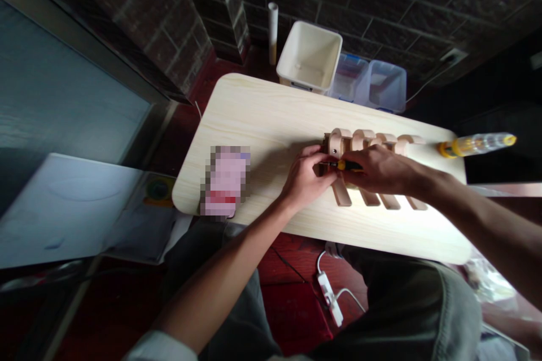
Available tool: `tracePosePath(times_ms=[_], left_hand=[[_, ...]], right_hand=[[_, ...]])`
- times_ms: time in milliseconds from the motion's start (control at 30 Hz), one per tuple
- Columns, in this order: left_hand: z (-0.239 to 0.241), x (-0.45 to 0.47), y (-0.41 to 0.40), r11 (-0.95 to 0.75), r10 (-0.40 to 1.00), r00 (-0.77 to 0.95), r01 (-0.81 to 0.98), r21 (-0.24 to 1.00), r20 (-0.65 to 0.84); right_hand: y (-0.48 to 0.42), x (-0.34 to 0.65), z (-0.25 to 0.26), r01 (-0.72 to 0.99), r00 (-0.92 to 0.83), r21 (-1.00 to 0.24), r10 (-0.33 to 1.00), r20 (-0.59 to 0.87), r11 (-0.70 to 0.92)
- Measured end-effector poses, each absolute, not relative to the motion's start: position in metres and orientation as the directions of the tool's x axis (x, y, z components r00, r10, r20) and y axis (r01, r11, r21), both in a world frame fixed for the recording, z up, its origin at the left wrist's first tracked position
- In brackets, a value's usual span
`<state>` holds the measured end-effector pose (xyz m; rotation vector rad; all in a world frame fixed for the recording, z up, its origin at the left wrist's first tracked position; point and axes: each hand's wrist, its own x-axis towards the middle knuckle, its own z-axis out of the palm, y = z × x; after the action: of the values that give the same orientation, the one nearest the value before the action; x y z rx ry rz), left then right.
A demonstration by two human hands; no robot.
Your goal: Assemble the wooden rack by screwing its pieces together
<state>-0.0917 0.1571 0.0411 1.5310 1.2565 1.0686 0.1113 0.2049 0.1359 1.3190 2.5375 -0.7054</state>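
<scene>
A light wooden rack with several curved slats lies on the table, partly hidden by my hands. My right hand is closed around a screwdriver with a yellow and black handle, its shaft pointing left. My left hand grips the rack's left end, its fingers close about the screwdriver's tip. What the tip touches is hidden between the fingers. A dark hole shows in the nearest curved slat, just above the screwdriver.
The pale table carries a blurred-out phone at left and a clear, yellow-ended tube at right. Behind stand a cream bin, clear plastic boxes and a white pipe. A power strip lies below.
</scene>
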Motion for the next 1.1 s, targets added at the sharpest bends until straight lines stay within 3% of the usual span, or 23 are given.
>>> tracePosePath(times_ms=[167, 367, 533, 700, 900, 1100], left_hand=[[0.033, -0.091, 0.163, -0.130, 0.985, 0.138, 0.213, 0.968, 0.101], [0.036, -0.094, 0.167, -0.164, 0.978, 0.167, 0.215, 0.963, 0.129], [0.041, -0.097, 0.165, -0.215, 0.968, 0.186, 0.281, 0.935, 0.166], [0.041, -0.098, 0.166, -0.214, 0.967, 0.199, 0.284, 0.935, 0.161], [0.041, -0.096, 0.168, -0.215, 0.966, 0.200, 0.281, 0.936, 0.162], [0.041, -0.097, 0.170, -0.235, 0.960, 0.216, 0.278, 0.931, 0.177]], right_hand=[[0.205, 0.116, 0.136, 0.805, -0.589, -0.315, 0.738, -0.329, 0.503], [0.192, 0.142, 0.158, 0.724, -0.640, -0.406, 0.763, -0.092, 0.558], [0.167, 0.193, 0.165, 0.781, -0.547, -0.432, 0.828, -0.125, 0.451], [0.157, 0.222, 0.151, 0.842, -0.497, -0.281, 0.865, -0.074, 0.460], [0.172, 0.216, 0.139, 0.801, -0.592, -0.095, 0.806, 0.021, 0.591], [0.172, 0.205, 0.125, 0.837, -0.532, 0.012, 0.809, 0.250, 0.547]])
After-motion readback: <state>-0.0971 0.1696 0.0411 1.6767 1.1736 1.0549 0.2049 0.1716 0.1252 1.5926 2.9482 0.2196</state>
